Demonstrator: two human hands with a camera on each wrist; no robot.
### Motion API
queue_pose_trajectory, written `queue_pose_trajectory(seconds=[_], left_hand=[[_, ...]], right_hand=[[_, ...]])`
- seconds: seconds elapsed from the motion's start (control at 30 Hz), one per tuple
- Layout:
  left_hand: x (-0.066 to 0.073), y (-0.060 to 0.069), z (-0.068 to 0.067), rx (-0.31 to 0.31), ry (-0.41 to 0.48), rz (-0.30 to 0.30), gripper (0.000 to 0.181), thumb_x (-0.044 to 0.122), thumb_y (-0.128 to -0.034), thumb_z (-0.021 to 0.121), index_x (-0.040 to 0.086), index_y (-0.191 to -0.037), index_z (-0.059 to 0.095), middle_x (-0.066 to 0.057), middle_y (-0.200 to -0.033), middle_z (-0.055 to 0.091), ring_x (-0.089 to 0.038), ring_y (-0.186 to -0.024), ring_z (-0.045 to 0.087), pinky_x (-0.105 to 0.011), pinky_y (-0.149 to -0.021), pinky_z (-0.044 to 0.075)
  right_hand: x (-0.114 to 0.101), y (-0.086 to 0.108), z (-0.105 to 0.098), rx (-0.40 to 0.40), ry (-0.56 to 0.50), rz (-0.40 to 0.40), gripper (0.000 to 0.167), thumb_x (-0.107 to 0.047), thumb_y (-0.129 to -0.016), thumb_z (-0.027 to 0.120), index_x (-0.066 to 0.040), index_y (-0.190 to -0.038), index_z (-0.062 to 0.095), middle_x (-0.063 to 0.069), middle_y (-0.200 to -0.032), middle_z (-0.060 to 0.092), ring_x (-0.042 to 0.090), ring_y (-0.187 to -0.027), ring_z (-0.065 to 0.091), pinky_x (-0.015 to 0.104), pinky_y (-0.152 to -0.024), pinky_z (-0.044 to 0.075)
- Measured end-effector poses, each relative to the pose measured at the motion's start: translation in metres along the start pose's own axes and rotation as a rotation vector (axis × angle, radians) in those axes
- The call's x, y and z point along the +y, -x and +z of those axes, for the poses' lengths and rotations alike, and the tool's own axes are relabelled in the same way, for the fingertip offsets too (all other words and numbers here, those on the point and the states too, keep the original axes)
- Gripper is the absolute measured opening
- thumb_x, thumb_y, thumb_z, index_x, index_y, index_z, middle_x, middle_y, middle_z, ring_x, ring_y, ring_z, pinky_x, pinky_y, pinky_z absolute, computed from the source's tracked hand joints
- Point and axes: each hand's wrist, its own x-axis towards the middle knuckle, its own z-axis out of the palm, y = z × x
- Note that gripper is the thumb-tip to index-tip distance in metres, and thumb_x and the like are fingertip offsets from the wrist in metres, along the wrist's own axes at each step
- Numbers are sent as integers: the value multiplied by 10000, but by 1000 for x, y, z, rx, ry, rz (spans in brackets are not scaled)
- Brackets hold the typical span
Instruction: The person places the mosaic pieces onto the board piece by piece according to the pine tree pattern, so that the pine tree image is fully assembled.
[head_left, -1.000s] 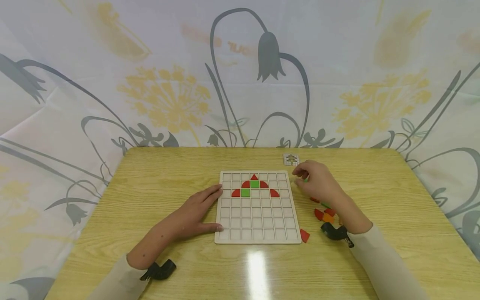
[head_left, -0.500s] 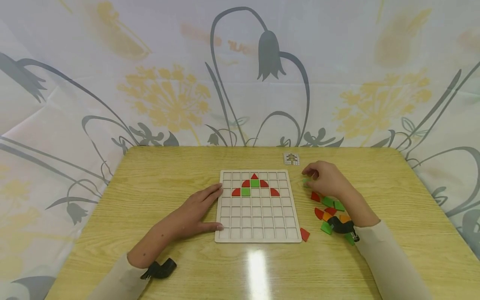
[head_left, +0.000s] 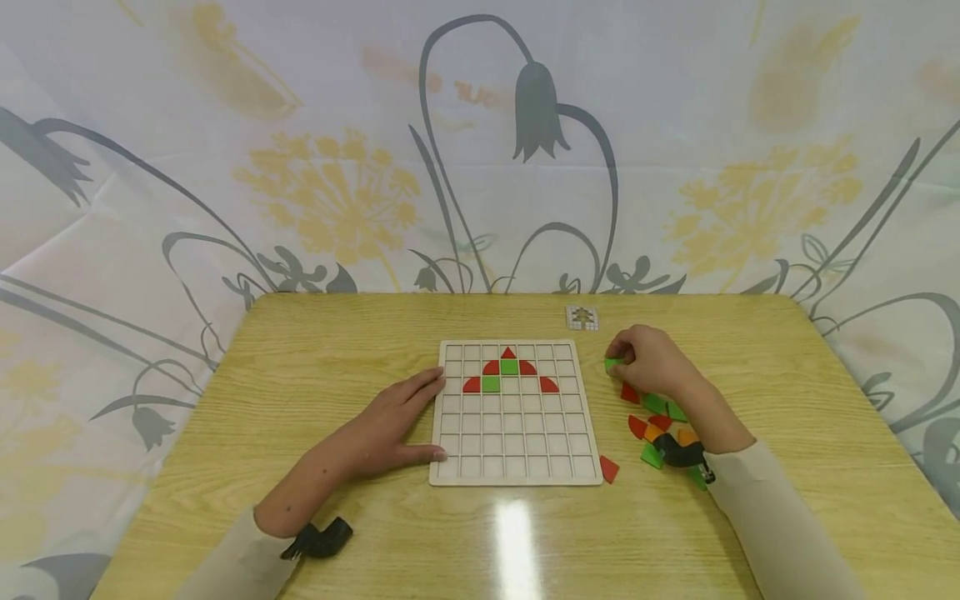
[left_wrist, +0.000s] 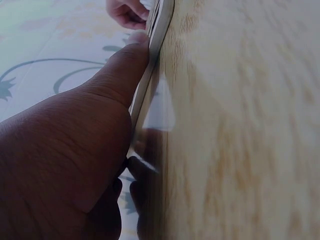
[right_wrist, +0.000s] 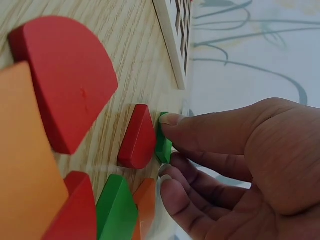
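A pale grid board (head_left: 513,470) lies on the table with a red triangle, red quarter-round pieces and two green squares in its upper cells. Along its left edge rests my left hand (head_left: 382,429), fingers extended and thumb on the rim; the left wrist view shows that thumb against the board's edge. To the right of the board, my right hand (head_left: 651,362) pinches a green piece (head_left: 612,365) between thumb and fingers. The right wrist view has this green piece (right_wrist: 163,142) at the fingertips, beside a red piece (right_wrist: 137,137) on the table.
Red, green and orange pieces (head_left: 637,427) lie scattered below my right hand, some partly hidden by the wrist camera. One red piece (head_left: 609,469) sits by the board's lower right corner. A small pattern card (head_left: 582,318) lies beyond the board's upper right corner.
My right hand has shifted right, away from the board's edge, and its fingers have closed on the green piece. The left hand and the pieces on the board have not moved.
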Motion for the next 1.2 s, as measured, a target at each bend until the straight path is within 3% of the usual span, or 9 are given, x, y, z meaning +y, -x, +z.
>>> queue_pose_trajectory(seconds=[0.57, 0.73, 0.9, 1.2], left_hand=[[0, 3, 1, -11, 8, -16, 1035, 634, -952, 708, 121, -1709, 222, -13, -1785, 126, -310, -1612, 229, -543, -1264, 287], [0, 3, 0, -6, 2, -7, 1039, 639, -951, 705, 115, -1708, 223, -28, -1785, 133, -322, -1609, 235, -552, -1259, 294], [0, 2, 0, 9, -6, 11, 1042, 624, -949, 719, 91, -1702, 233, -56, -1779, 156, -335, -1603, 250, -558, -1252, 303], [0, 1, 0, 4, -10, 5, 1043, 614, -949, 728, 94, -1703, 230, -59, -1779, 159, -330, -1605, 246, -549, -1257, 299]], right_hand=[[0, -2, 7, 13, -7, -11, 145, -15, -909, 787, -1, -1006, 680, 91, -885, 659, 222, -796, 595, 391, -730, 521], [-3, 0, 7, 33, -18, -26, 106, 47, -919, 715, 7, -1013, 685, 110, -913, 673, 237, -824, 615, 409, -753, 538], [-7, 0, 6, 52, -15, -43, 111, 72, -939, 639, -4, -1002, 690, 108, -925, 684, 247, -845, 632, 422, -775, 552], [-22, 2, 8, 79, -28, -67, 62, 36, -977, 673, -10, -1015, 688, 79, -908, 679, 224, -828, 611, 405, -769, 534]])
